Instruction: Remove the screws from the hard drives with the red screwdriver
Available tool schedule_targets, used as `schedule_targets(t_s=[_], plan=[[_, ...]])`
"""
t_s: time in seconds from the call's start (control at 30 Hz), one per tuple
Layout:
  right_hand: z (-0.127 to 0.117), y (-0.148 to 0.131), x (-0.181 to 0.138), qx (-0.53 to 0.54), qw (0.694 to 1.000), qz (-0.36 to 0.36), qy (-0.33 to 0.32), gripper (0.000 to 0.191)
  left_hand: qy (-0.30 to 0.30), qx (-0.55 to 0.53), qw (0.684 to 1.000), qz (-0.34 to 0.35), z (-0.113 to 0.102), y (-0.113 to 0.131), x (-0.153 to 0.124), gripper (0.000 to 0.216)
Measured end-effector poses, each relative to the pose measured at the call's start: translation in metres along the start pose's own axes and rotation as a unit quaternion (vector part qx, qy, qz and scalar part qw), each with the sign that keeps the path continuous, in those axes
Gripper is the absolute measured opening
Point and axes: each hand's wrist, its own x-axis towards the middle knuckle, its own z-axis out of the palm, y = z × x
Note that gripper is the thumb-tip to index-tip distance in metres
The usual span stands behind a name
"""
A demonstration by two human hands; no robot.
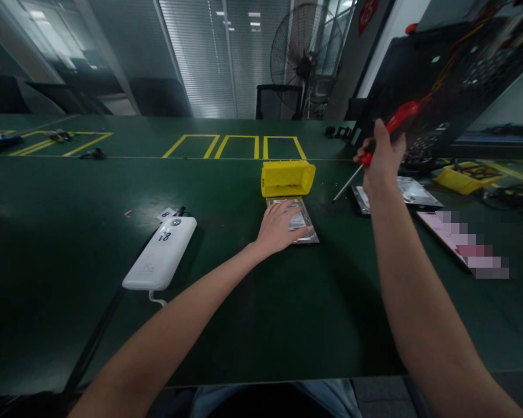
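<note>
Lying before a yellow bin, a hard drive is covered by the left hand, fingers spread; a red screwdriver is gripped in the right hand.

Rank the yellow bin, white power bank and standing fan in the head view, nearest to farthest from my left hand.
1. Yellow bin, just beyond the left hand.
2. White power bank, to its left.
3. Standing fan, far back.

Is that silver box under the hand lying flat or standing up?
Flat: the drive lies broad side down on the green mat, left hand resting on top.
</note>
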Motion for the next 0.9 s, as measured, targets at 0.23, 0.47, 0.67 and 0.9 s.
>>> schedule_targets(t_s=[0.23, 0.47, 0.67, 0.9], plan=[[-0.032, 0.046, 0.009, -0.23, 0.941, 0.249, 0.006, 0.042, -0.005, 0.002, 1.0, -0.009, 0.0, 0.002, 0.0, 0.058], [-0.042, 0.094, 0.0, -0.366, 0.892, 0.251, -0.084, 0.044, -0.003, 0.003, 1.0, -0.01, 0.0, 0.002, 0.001, 0.057], [-0.051, 0.105, 0.004, -0.51, 0.827, 0.19, -0.139, 0.05, -0.001, 0.007, 1.0, -0.008, 0.0, 0.001, 0.001, 0.057], [-0.051, 0.102, 0.004, -0.588, 0.77, 0.174, -0.176, 0.063, -0.011, 0.008, 1.0, -0.015, -0.001, 0.003, 0.001, 0.057]])
